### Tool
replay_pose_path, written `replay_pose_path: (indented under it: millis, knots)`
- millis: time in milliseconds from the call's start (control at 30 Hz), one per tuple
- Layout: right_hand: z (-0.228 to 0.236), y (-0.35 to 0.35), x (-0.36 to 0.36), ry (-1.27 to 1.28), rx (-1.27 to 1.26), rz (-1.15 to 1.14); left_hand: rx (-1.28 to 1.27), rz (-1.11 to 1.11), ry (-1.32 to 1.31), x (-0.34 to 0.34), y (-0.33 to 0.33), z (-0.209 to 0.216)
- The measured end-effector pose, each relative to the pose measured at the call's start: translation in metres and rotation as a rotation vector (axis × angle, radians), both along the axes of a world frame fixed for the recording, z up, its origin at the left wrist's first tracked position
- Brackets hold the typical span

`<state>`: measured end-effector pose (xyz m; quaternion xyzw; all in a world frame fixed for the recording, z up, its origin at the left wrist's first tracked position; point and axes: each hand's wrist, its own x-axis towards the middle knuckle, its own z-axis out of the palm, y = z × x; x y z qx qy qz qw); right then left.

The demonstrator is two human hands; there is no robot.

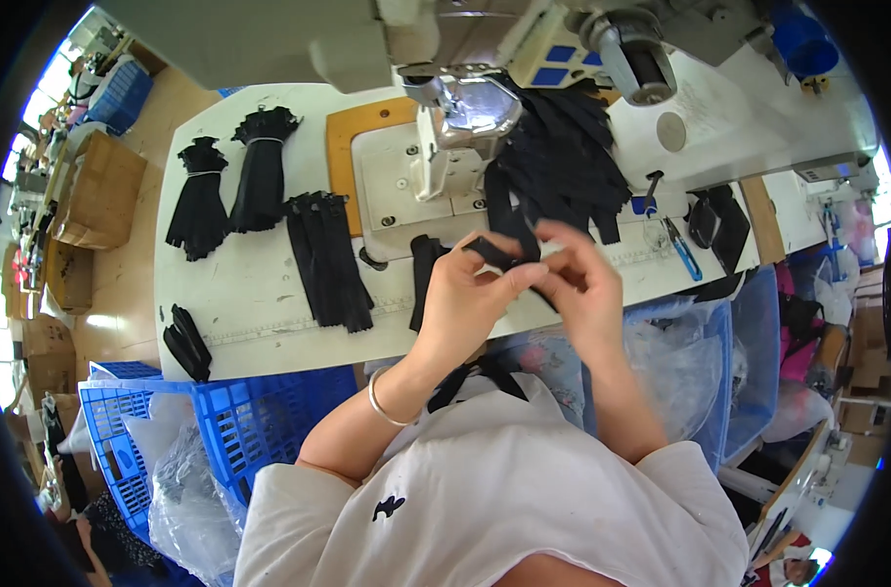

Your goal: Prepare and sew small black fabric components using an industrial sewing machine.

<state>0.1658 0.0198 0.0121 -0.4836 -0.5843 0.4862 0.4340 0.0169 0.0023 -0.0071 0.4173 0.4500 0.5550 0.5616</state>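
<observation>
Above the near edge of the sewing table, my left hand point(473, 298) pinches a narrow black fabric strip point(494, 253) between thumb and fingers. My right hand point(584, 286), slightly blurred, grips the same strip from the other side, the thumbs close together. Just beyond the hands stands the sewing machine's needle head point(445, 147) over its metal plate. A large heap of black strips point(558, 147) lies right of the head. Close to my left hand is another dark strip point(424, 279), and left of that a loose stack of black strips point(328, 262).
Two tied black bundles point(260, 166) lie at the far left, with a small black bundle point(186, 342) at the near left corner. Blue-handled snips point(682, 252) rest on the right. Blue crates point(235, 435) and a blue bin point(754, 357) with clear plastic flank me below the table.
</observation>
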Motion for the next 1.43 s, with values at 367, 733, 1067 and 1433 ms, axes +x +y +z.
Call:
replay_pose_path:
  millis: [367,733,1067,1433]
  knots:
    - [-0.013,-0.036,0.007,-0.321,0.044,0.155,-0.105,0.178,-0.213,-0.022,-0.031,0.007]
    - [-0.025,-0.017,-0.019,0.071,-0.098,0.138,0.232,0.258,0.853,-0.05,-0.02,-0.001]
    - [-0.034,-0.009,-0.022,0.047,-0.081,0.085,0.199,0.363,0.982,-0.056,-0.016,-0.021]
    - [-0.006,-0.007,-0.027,0.084,-0.23,0.234,0.002,0.1,-0.014,-0.058,-0.012,0.019]
